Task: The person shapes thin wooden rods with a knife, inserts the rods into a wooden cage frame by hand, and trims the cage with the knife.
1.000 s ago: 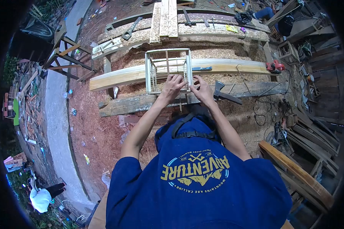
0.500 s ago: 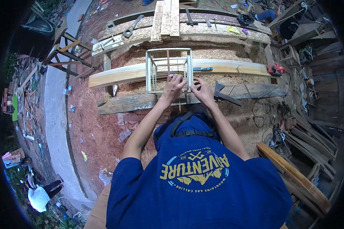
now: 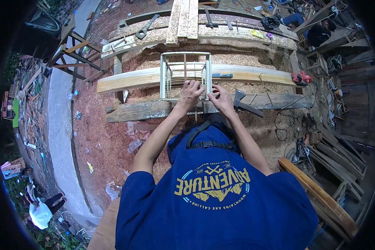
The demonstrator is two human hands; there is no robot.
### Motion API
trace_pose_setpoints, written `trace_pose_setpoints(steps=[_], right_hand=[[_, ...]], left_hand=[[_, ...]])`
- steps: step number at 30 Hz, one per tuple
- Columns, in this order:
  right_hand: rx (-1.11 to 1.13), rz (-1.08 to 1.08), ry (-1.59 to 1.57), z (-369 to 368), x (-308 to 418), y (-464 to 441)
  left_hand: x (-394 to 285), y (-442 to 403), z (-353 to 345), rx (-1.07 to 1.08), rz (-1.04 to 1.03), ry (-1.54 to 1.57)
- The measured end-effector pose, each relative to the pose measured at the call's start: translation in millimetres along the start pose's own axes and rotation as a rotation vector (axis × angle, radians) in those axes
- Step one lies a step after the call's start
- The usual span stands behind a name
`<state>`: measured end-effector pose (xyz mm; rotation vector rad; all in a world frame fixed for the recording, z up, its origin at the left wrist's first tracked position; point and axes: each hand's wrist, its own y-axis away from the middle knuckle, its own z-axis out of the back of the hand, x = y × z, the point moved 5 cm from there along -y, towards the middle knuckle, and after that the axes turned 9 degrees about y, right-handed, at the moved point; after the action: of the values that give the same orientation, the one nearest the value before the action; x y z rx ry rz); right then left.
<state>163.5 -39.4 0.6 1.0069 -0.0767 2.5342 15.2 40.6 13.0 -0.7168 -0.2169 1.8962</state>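
Note:
A small box-shaped cage frame [image 3: 208,68] with thin bars rests across the timber beams in front of me. A brown strip [image 3: 185,66] runs down its middle. My left hand [image 3: 190,93] is closed at the near side of the cage, over the lower end of the strip; what its fingers grip is hidden. Beside it, my right hand [image 3: 221,99] is curled with thumb and finger pinched at the cage's near right corner. Anything between those fingertips is too small to make out.
To the right of my right hand an axe [image 3: 245,104] lies on the near beam [image 3: 133,111]. A blue-handled tool [image 3: 222,76] and a red tool [image 3: 301,78] lie on the middle beam [image 3: 125,82]. A handsaw [image 3: 147,28] and hammer [image 3: 209,21] lie farther back. Another person [image 3: 41,214] is at lower left.
Both hands stay at the near edge of the cage with almost the same grip. The view has shifted very slightly; no object has clearly moved.

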Motion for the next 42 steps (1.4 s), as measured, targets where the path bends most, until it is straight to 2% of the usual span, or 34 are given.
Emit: trace_pose_setpoints(steps=[24,36,42], right_hand=[[-0.002,-0.023,0.046,-4,-3,0],[-0.011,-0.006,0.004,-11,-13,-1],[-0.004,-0.017,-0.042,-10,-13,0]], left_hand=[[-4,0,5,-0.016,0.059,0.021],[0,2,-1,0.064,0.048,-0.018],[2,10,9,-0.105,0.078,0.138]])
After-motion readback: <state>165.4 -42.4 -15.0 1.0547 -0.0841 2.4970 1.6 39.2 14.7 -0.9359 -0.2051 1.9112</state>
